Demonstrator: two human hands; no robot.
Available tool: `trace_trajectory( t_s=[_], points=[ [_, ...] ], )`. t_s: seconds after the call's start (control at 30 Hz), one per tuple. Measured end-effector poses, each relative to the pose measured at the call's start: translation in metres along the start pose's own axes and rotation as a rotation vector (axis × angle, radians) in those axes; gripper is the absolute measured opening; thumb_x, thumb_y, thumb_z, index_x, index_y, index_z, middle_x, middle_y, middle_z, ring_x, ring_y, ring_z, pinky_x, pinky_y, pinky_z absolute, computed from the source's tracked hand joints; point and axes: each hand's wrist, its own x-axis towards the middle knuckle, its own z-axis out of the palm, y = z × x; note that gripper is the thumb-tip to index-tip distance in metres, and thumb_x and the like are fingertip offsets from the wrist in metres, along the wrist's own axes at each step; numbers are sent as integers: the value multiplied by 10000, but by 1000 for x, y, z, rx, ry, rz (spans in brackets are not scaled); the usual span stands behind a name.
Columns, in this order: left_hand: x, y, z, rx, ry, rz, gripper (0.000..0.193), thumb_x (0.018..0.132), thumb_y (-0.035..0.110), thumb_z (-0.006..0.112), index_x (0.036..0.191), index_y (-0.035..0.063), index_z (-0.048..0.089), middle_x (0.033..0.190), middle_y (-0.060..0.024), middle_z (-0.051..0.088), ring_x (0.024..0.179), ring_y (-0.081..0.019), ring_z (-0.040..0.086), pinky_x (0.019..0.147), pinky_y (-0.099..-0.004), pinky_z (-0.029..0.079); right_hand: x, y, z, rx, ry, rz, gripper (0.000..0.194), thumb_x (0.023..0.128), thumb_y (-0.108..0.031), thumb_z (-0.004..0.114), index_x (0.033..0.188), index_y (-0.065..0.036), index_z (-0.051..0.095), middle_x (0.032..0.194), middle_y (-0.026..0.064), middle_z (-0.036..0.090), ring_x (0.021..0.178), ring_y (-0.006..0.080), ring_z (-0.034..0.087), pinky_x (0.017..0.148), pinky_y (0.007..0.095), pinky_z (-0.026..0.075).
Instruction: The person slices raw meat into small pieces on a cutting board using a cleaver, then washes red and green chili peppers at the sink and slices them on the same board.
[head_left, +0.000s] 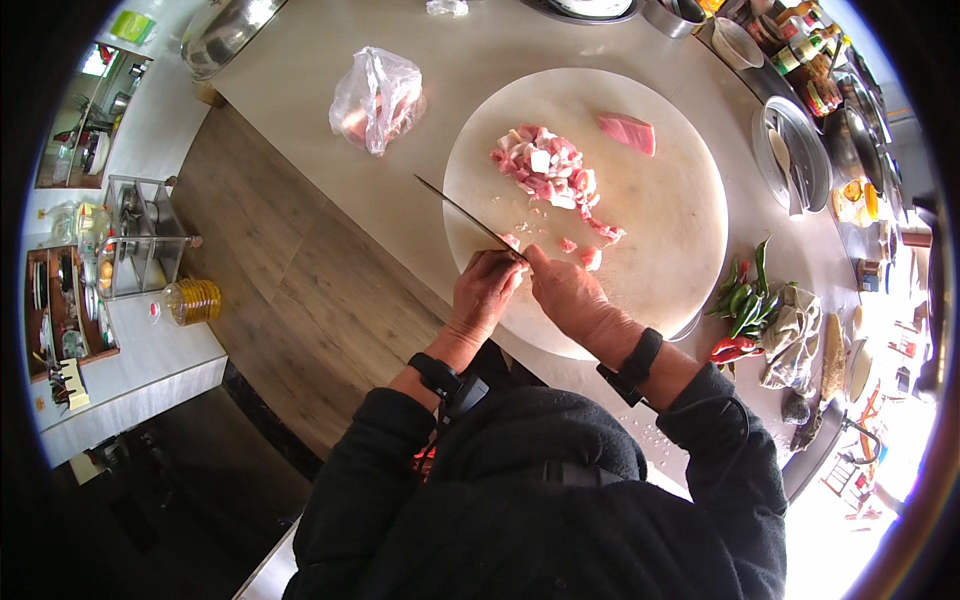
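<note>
My right hand (564, 291) is closed around the handle of a kitchen knife (466, 215), whose blade points up and left past the rim of a round white cutting board (667, 247). Close against the knife, near the board's lower left, my left hand (486, 289) has curled fingers on a small piece of meat (510, 241). Cut pink meat chunks (544, 165) lie heaped at the board's upper middle, with a few small bits below them. A larger slab of raw meat (628, 133) rests at the upper right.
Left of the board lies a clear plastic bag (379, 101) with meat inside. Green and red chili peppers (744, 307) and a crumpled cloth (793, 334) are at the right. A metal basin (793, 154) with a wooden spoon stands farther up, near several bottles and jars.
</note>
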Motion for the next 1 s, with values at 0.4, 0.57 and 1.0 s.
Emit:
trace_trajectory(
  t_s=[0.4,0.57,1.0],
  points=[
    [-10,6,-14,-108,98,-88,333,723,-96,732,1004,78,687,1000,-66,646,900,-220,647,772,-323,553,-89,37,-28,68,133,-23,284,935,-101,445,1216,-114,488,778,165,635,763,387,653,660,497,513],
    [-6,0,-15,5,23,13,281,730,-43,724,969,101,689,936,-49,657,873,-234,632,773,-339,541,-87,21,-23,17,-42,9,315,927,-123,515,1236,-95,461,820,205,635,773,422,640,669,512,509],
    [-9,-5,-12,46,-26,54,252,746,-34,683,950,114,666,934,-13,661,892,-239,619,781,-360,540,-14,-2,1,-31,20,-21,277,932,-114,488,1204,-102,439,829,208,658,807,408,661,686,517,518]
  ],
)
